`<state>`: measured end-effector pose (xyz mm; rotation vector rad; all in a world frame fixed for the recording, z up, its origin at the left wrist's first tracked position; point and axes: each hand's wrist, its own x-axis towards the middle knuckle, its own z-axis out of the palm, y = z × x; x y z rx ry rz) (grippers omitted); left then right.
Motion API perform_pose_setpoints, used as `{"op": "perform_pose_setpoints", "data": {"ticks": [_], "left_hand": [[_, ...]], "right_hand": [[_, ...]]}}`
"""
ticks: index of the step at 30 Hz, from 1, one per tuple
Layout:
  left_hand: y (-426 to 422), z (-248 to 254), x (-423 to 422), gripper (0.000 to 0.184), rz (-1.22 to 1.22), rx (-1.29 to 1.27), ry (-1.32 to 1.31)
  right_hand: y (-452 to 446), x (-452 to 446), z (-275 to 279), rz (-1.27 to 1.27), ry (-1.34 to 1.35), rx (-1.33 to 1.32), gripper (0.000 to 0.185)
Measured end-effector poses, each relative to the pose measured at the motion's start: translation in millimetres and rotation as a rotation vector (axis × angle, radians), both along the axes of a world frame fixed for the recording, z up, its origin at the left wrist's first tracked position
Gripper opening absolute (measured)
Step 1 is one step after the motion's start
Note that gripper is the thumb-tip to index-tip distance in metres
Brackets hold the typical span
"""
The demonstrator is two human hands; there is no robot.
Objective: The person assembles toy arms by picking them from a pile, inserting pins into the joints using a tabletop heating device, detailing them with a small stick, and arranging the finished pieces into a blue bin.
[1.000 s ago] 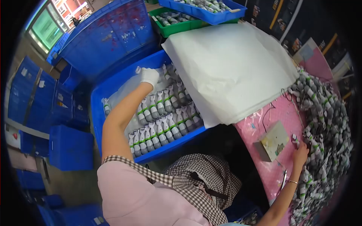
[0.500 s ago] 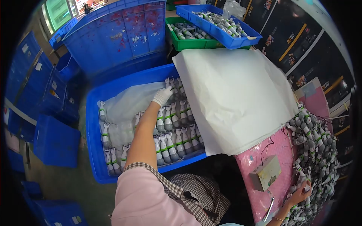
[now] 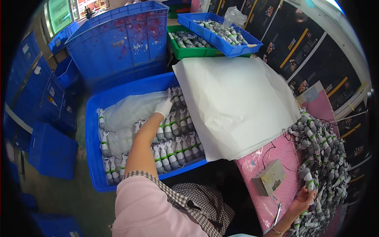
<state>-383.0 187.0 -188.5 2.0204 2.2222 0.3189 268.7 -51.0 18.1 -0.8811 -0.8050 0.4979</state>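
My left hand (image 3: 163, 107), in a white glove, reaches into a blue tub (image 3: 90, 150) holding rows of grey-and-white rocket-shaped pieces with green bands. Its fingers are closed around a rocket-shaped piece (image 3: 170, 93) at the left end of the far row; the glove partly hides it. On the right, my bare right hand (image 3: 302, 200) grips another rocket-shaped piece (image 3: 309, 182), white end towards the palm, beside a large heap of similar pieces (image 3: 325, 158). A translucent sheet (image 3: 132, 106) lies under the pieces in the tub.
White paper sheets (image 3: 241, 106) overlap the tub's right side and the pink-covered table (image 3: 252, 162). A small box (image 3: 269, 177) and tweezers-like metal tool (image 3: 278, 213) lie there. Behind stand a stained blue crate (image 3: 118, 43), a green tray (image 3: 189, 52) and a blue tray (image 3: 237, 50) of pieces.
My left hand has shifted slightly left and down along the far row. My right hand has risen a little leftward, and the piece in it now shows upright. The whole view has shifted slightly.
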Motion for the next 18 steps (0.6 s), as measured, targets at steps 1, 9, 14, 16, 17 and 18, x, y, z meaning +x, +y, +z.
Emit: {"op": "perform_pose_setpoints", "data": {"ticks": [1,9,14,16,17,18], "left_hand": [[-9,13,7,0.038,-0.025,0.214,0.021],[-147,182,245,0.029,-0.604,0.18,-1.27],[-149,211,354,0.051,-0.732,-0.504,-1.793],[-143,207,372,0.05,-0.641,-0.603,-1.973],[-141,204,377,0.048,-0.601,-0.592,-2.004],[-142,205,382,0.046,-0.562,-0.579,-2.037]], "right_hand": [[-5,-11,4,0.082,0.07,0.047,0.021],[5,-130,-2,0.577,0.826,0.117,0.021],[-6,-164,-28,0.704,0.816,0.064,0.031],[-22,-161,-28,0.779,0.817,0.044,0.035],[-31,-158,-27,0.867,0.802,0.013,0.04],[-38,-153,-25,0.938,0.9,0.025,0.046]]}}
